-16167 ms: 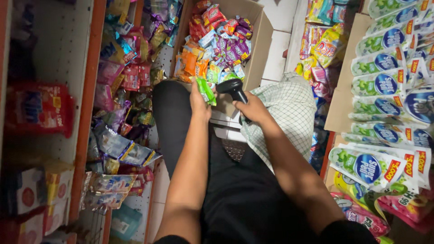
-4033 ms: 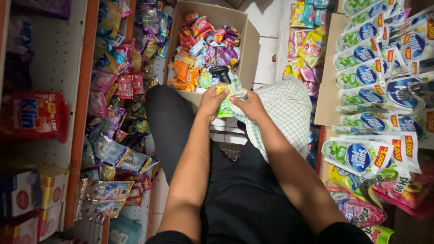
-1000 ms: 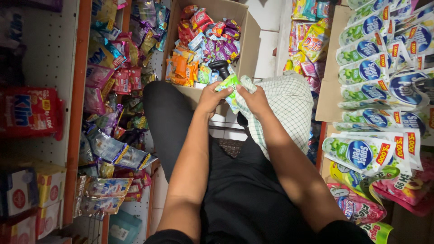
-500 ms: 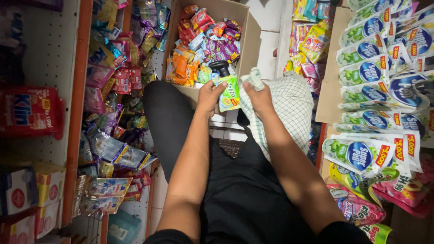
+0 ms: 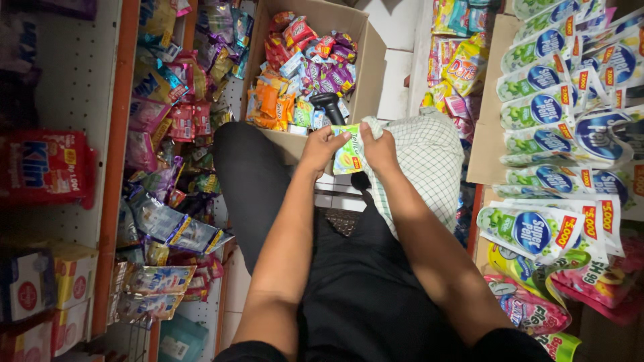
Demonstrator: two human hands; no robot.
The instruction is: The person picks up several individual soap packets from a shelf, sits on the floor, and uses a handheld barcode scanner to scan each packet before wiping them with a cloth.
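Centre frame: left hand (image 5: 320,146) and right hand (image 5: 380,149) both pinch a green sachet (image 5: 349,151) (cloth (image 5: 422,161) beneath); loose grip risks dropping it beside the carton (image 5: 367,60).

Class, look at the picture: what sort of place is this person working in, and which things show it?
Most likely a small shop aisle. Hanging sachet strips fill the right, packed shelves the left, and a cardboard box of packets sits ahead, with a black handheld scanner on it.
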